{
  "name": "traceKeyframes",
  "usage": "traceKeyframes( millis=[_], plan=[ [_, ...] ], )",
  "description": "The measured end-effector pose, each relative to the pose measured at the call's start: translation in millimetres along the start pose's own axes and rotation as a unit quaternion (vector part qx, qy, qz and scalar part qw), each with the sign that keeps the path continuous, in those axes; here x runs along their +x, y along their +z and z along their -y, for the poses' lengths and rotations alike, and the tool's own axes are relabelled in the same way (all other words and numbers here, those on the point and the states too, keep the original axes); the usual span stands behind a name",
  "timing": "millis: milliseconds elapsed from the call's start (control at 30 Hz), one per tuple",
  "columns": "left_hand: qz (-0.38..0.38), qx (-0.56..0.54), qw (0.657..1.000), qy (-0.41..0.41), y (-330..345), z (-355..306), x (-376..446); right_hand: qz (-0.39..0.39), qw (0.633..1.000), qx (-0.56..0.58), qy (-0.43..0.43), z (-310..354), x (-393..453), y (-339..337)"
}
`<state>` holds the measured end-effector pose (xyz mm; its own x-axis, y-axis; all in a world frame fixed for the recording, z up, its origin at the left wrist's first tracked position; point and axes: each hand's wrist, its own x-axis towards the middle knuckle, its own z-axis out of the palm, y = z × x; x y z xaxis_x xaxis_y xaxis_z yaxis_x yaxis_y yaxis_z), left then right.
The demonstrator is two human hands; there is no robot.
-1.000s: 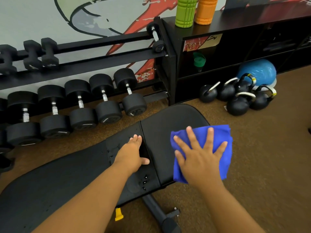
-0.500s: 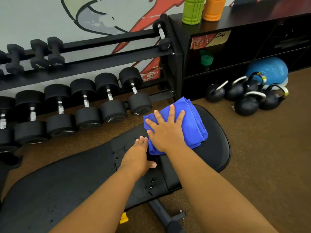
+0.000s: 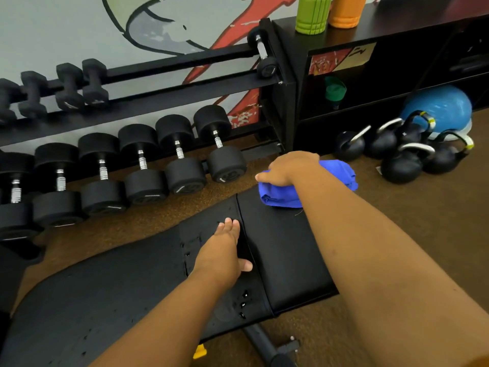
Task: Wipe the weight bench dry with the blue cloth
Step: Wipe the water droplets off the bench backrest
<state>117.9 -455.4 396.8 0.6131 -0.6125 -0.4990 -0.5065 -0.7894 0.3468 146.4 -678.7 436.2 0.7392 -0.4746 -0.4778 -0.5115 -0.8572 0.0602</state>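
The black padded bench [image 3: 285, 250] fills the lower half of the view, its long back pad running out toward 8 o'clock and its shorter seat pad toward 1 o'clock; water drops [image 3: 243, 304] sit on the near edge by the seam between the pads; behind it, from 9 to 12 o'clock, a dumbbell rack [image 3: 164, 83] holds a row of round black dumbbells [image 3: 143, 165] low down and small hex ones above; a black shelf unit [image 3: 383, 75] stands at 1 o'clock, with kettlebells [image 3: 404, 160] and a blue ball [image 3: 447, 107] on the floor at 2 o'clock; the blue cloth [image 3: 280, 194], bunched, lies on the far end of the seat pad; the right hand [image 3: 288, 168] presses on top of it, fingers curled over the cloth, thumb pointing toward 9 o'clock; the left hand [image 3: 225, 252] rests flat at the seam, fingers straight and pressed together, thumb out toward 3 o'clock.
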Motion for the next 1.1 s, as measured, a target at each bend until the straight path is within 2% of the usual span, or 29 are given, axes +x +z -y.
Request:
traceKeyframes(
  millis=[133, 233, 367, 467, 600, 767, 867, 967, 1033, 1100],
  plan=[
    [-0.003, 0.014, 1.000, 0.000, 1, 1, -2, 0.011, 0.994, 0.093, 0.047, -39, -2, -4],
    [-0.008, 0.015, 1.000, 0.002, 0, 1, -4, -0.058, 0.984, 0.146, 0.087, -49, -24, 5],
    [-0.008, 0.023, 1.000, 0.001, -2, -1, -5, -0.203, 0.964, 0.104, 0.137, -36, -59, 33],
    [-0.009, 0.027, 1.000, 0.002, -2, -3, -6, -0.257, 0.956, 0.026, 0.139, -24, -84, 57],
    [-0.025, 0.030, 0.999, 0.008, 0, 1, -9, -0.277, 0.957, -0.008, 0.086, 4, -122, 98],
    [-0.084, -0.024, 0.995, 0.046, 11, 15, -16, -0.279, 0.957, -0.052, -0.056, 23, -159, 138],
    [-0.150, -0.159, 0.973, 0.073, 17, 36, -27, -0.259, 0.964, -0.046, -0.022, 6, -160, 129],
    [-0.235, -0.256, 0.936, 0.052, 21, 63, -40, -0.229, 0.973, -0.029, 0.030, 5, -145, 111],
    [-0.249, -0.273, 0.929, 0.020, 23, 78, -48, -0.222, 0.975, 0.015, 0.017, 15, -135, 98],
    [-0.236, -0.276, 0.932, -0.014, 25, 89, -54, -0.214, 0.970, 0.113, -0.039, 33, -134, 89]
  ],
)
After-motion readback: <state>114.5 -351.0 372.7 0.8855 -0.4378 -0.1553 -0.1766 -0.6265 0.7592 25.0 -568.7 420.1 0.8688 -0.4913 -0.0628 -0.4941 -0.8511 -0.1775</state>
